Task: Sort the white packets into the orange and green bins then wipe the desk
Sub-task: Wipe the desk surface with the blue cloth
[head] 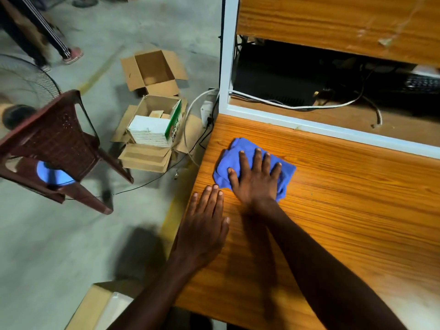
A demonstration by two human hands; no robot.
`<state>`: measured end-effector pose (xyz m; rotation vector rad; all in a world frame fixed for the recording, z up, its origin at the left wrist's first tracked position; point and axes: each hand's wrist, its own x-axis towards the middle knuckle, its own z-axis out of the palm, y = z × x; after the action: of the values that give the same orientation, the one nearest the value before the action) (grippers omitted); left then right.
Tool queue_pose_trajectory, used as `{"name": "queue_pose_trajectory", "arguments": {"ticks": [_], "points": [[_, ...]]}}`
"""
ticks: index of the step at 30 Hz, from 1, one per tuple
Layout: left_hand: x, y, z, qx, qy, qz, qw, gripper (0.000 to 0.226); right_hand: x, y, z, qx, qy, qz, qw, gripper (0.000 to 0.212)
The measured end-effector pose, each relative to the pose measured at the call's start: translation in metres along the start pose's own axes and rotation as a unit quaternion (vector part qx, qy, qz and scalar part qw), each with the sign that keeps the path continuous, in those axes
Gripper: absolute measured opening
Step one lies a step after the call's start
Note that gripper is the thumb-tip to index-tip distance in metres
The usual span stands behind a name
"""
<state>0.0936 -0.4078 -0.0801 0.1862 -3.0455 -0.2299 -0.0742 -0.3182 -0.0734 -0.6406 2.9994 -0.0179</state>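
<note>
A crumpled blue cloth (pixel 240 151) lies on the wooden desk (pixel 345 198) near its far left corner. My right hand (pixel 256 177) presses flat on the cloth with fingers spread, covering its middle. My left hand (pixel 204 225) rests flat and empty on the desk's left edge, just beside and nearer than the cloth, fingers together. No white packets, orange bin or green bin appear in view.
A white-framed partition (pixel 309 123) borders the desk's far side, with cables and dark equipment (pixel 285 75) behind it. On the floor to the left stand open cardboard boxes (pixel 152 72), a brown plastic chair (pixel 59 144) and a fan (pixel 26 82). Another box (pixel 95 306) sits near the desk's front left.
</note>
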Motion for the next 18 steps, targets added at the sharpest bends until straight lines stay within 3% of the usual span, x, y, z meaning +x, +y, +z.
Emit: {"name": "queue_pose_trajectory", "arguments": {"ticks": [3,8,18], "points": [[0.001,-0.001,0.001,0.001,-0.002,-0.001,1.000,0.065,0.044,0.014,-0.013,0.017,-0.008,-0.058,0.998,0.071],[0.001,-0.001,0.001,-0.001,-0.021,-0.005,1.000,0.067,0.076,0.044,-0.017,0.026,-0.001,-0.003,1.000,0.071],[0.000,-0.001,-0.001,-0.022,-0.024,-0.012,0.999,0.066,0.012,0.098,-0.014,0.032,-0.027,0.064,0.997,0.081]]}}
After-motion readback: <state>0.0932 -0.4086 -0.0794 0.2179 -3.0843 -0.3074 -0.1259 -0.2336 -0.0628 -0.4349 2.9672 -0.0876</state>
